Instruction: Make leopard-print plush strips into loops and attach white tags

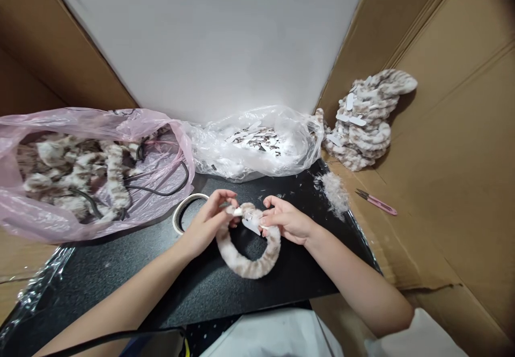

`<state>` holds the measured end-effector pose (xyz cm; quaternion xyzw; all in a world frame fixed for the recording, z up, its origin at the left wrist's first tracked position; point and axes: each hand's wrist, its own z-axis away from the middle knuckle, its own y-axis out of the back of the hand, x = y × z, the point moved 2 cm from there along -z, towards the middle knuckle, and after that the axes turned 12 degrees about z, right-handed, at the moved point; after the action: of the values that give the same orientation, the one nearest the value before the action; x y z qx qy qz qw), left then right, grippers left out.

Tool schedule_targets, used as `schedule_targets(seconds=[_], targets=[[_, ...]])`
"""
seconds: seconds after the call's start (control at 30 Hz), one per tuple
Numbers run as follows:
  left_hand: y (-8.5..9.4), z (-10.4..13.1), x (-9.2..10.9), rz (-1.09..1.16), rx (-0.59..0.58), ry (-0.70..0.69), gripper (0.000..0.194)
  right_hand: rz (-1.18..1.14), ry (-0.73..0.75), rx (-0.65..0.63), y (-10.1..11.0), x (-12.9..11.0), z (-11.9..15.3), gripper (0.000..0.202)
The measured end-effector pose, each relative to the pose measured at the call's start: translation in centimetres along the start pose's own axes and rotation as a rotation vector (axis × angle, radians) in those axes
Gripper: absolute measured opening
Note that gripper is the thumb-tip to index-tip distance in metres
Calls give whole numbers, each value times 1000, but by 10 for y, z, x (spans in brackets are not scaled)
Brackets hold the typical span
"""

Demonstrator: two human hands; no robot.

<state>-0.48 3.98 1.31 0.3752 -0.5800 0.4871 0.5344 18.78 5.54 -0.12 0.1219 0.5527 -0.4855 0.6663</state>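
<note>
together, left hand [207, 220] and right hand [286, 218] pinch a fuzzy curved headband [249, 257].

On your right, pink thread snips [376, 202] lie on cardboard near a pile of furry headbands [364, 123]. On your left sits a pink plastic bag [60, 217].

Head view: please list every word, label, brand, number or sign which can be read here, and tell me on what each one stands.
No text can be read.
White tags on the furry pile at the right: no print can be made out.
Printed sheets in the clear bag: dark marks, too small and blurred to read.
White tag on the furry band between the left hand and right hand: no print can be made out.
</note>
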Motion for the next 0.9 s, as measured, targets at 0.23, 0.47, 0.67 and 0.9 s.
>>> schedule_targets(seconds=[0.23, 0.47, 0.67, 0.9], targets=[[-20, 14, 2, -731, -223, -523, 59, -51, -28, 3, -1, 5, -1, 67], [-16, 9, 0, -549, -255, -326, 25, -66, -84, -122, -2, 6, -1, 65], [-11, 4, -1, -50, -139, 51, 27, -49, -85, -187, -2, 6, 0, 63], [-10, 3, -7, 11, -142, 157, 29, -57, -135, -240, -4, 0, 3, 52]])
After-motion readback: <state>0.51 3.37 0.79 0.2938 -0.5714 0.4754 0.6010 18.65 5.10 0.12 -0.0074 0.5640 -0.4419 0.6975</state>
